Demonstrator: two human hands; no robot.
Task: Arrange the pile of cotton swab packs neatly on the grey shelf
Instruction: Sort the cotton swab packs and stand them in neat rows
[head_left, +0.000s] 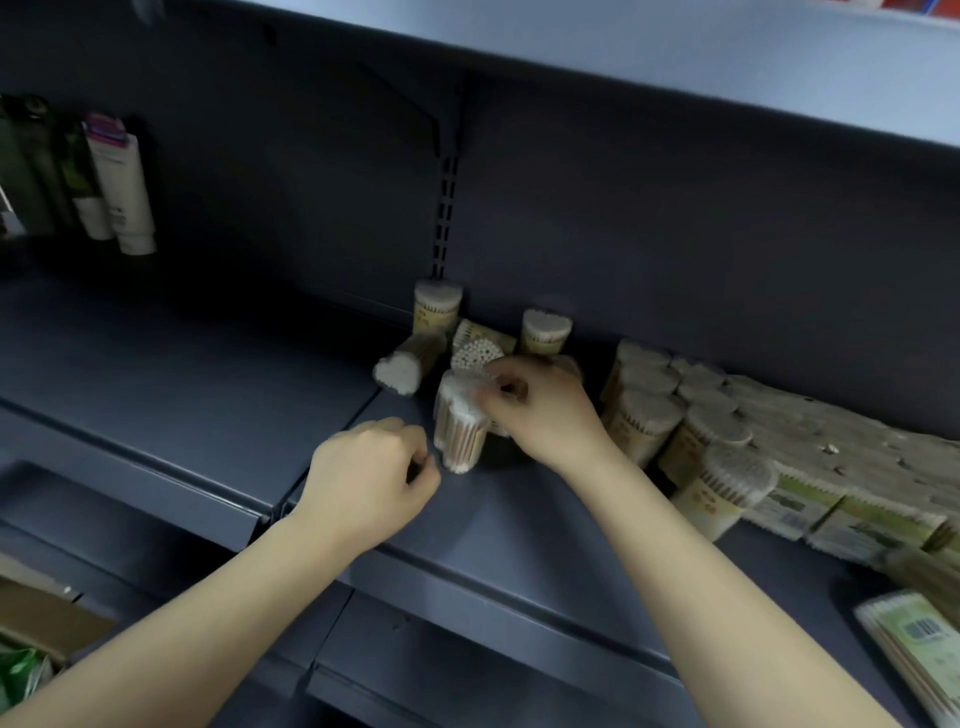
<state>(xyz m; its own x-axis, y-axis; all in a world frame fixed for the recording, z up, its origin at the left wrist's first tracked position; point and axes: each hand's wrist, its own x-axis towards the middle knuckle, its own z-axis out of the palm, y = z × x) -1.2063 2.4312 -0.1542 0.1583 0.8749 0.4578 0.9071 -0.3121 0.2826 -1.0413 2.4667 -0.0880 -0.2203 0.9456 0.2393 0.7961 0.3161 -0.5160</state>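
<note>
A loose pile of round cotton swab packs (470, 340) lies at the back of the grey shelf (519, 525); some stand upright, one lies on its side (408, 361). My right hand (535, 410) pinches the top of one tilted swab pack (460, 423) in front of the pile. My left hand (371, 475) is just left of that pack with curled fingers; whether it touches the pack is unclear. To the right, several round packs (654, 410) stand in tidy rows.
Flat bagged swab packs (831, 467) fill the shelf's right side, and one (919, 654) lies at the lower right. Tubes and bottles (119, 187) stand at the far left. An upper shelf (675, 62) overhangs. A cardboard box (41, 618) sits lower left.
</note>
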